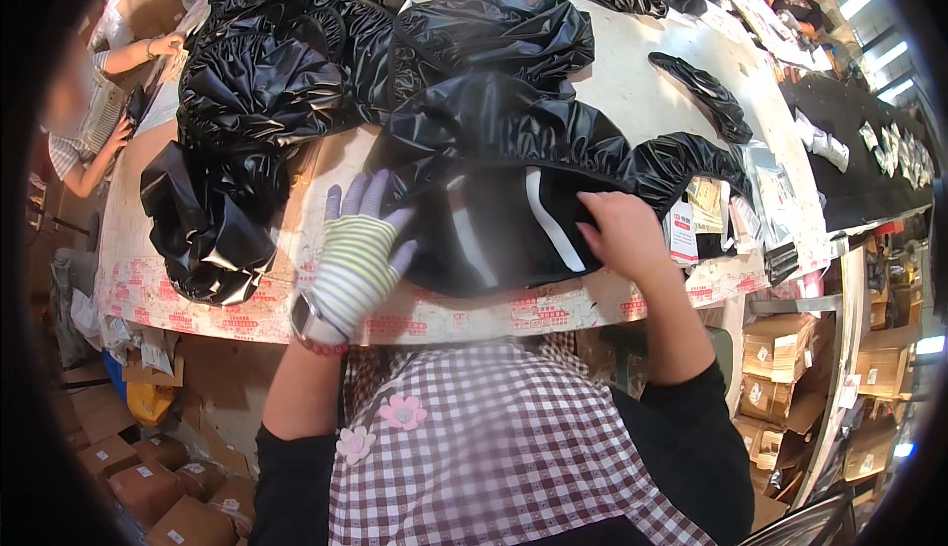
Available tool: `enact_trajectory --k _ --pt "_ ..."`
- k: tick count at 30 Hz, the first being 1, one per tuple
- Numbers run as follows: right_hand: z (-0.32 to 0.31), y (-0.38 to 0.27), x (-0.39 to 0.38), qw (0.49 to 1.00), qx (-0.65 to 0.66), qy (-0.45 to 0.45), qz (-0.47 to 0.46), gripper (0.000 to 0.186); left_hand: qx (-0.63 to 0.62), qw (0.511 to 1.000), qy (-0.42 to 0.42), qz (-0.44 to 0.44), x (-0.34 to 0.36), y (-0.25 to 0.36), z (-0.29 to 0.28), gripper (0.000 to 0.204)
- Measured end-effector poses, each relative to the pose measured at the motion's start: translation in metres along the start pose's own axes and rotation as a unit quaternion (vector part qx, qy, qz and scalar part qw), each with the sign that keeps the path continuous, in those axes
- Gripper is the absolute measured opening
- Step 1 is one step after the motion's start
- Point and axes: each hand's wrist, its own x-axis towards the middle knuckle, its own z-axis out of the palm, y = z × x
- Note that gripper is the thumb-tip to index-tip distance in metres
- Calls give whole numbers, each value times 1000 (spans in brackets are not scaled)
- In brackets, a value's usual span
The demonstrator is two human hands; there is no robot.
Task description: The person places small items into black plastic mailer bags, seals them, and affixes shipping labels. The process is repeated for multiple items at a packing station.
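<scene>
A shiny black cover with a gathered elastic hem (513, 112) lies before me on the table, its dark inner side showing two pale strips. My left hand (357, 240), in a striped knit glove with lilac fingertips, rests at the cover's left edge with the fingers spread. On the right edge lies my bare right hand (624, 235); its thumb and forefinger are apart on the material, and the other fingers are mostly hidden. Both hands touch the cover without a visible grip.
Black covers are heaped at the table's far left (267, 82), with another crumpled cover (202, 225) near the left edge. Flat plastic packets (765, 191) lie at right. A person (89, 121) stands at left. Cardboard boxes (775, 349) are stacked below right.
</scene>
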Motion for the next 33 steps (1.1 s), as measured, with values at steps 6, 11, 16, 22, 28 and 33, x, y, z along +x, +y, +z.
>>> enact_trajectory --k 6,11,16,22,28,33 --pt "69 -63 -38 976 87 91 -180 67 -93 977 54 186 12 67 11 59" --pt "33 17 -77 939 307 124 -92 58 -101 960 -117 234 9 81 65 90" --pt "9 116 -124 969 143 187 72 49 -101 957 -126 241 11 80 66 91" --pt "41 134 -128 980 -81 181 -24 43 -95 962 -113 229 11 86 66 89" --pt "41 114 -125 956 92 259 100 42 -95 967 -106 211 8 90 68 86" --pt "26 127 -117 957 183 188 127 33 -92 967 -108 210 9 92 64 84"
